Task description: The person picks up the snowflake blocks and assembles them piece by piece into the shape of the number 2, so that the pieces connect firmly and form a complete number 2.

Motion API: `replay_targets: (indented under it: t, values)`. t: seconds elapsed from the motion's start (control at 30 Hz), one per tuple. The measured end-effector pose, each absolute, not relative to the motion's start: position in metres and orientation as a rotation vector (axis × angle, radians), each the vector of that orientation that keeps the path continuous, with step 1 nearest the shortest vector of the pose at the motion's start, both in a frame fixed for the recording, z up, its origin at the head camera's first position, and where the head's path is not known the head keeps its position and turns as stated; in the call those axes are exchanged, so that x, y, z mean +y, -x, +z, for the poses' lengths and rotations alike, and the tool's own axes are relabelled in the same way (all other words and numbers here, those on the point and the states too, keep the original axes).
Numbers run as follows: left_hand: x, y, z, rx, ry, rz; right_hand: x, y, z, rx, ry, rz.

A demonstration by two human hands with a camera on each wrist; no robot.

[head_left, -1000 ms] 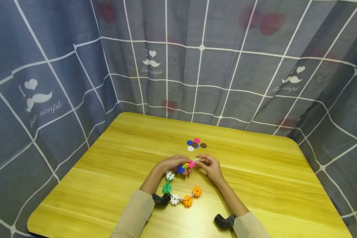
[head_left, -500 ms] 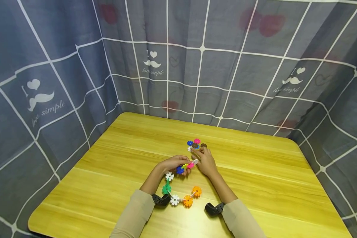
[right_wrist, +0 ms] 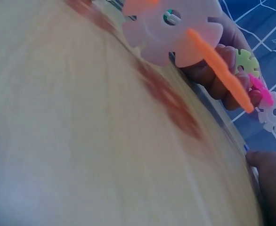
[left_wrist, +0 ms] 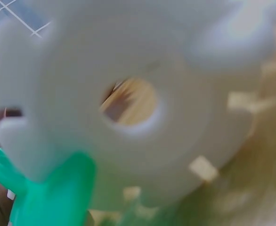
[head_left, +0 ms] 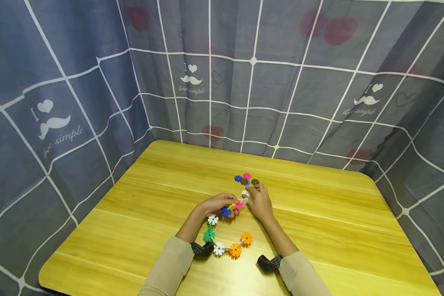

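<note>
My left hand (head_left: 220,203) grips one end of a chain of slotted plastic snowflake discs, near a blue disc (head_left: 225,211), a yellow-green disc (right_wrist: 246,63) and a pink disc (head_left: 238,206). A white end disc (right_wrist: 274,112) sticks out past its fingers. The chain curves toward the person through a green disc (head_left: 209,235) to an orange disc (head_left: 246,238). Just beyond the end disc, my right hand (head_left: 260,203) pinches a loose white disc (head_left: 246,193). Another white disc (left_wrist: 185,117) fills the left wrist view, hiding the left hand's fingers.
Farther back on the wooden table (head_left: 163,172) lie loose discs: a pink one (head_left: 246,176), a dark blue one (head_left: 238,179), brown ones (head_left: 255,181) and a light blue one partly covered. A grid-patterned curtain (head_left: 229,82) surrounds the table's back and sides.
The right hand has moved from the chain's end out to the pile, then drawn a white disc back toward the chain. My left hand has stayed nearly still with the chain.
</note>
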State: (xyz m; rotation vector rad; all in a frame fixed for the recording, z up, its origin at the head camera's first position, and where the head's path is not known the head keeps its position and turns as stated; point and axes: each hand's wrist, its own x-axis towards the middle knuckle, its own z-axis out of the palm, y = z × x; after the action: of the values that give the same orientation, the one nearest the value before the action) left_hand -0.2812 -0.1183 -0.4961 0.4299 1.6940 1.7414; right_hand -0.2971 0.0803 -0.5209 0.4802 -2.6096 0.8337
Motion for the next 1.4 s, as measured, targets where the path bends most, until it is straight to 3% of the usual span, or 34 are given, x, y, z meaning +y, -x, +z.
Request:
replay_targets:
  t: [0.2, 0.53, 1.4]
  values:
    - [-0.118, 0.281, -0.495, 1.701, -0.43, 1.75, 0.084, 0.295, -0.52, -2.536, -0.404, 1.167]
    - [-0.116, 0.281, -0.492, 1.751, -0.46, 1.715, 0.108, 0.276, -0.514, -2.11, -0.439, 2.263]
    - [-0.111, 0.282, -0.497, 1.832, -0.633, 1.704, 0.106, 0.268, -0.512, -2.194, -0.29, 2.399]
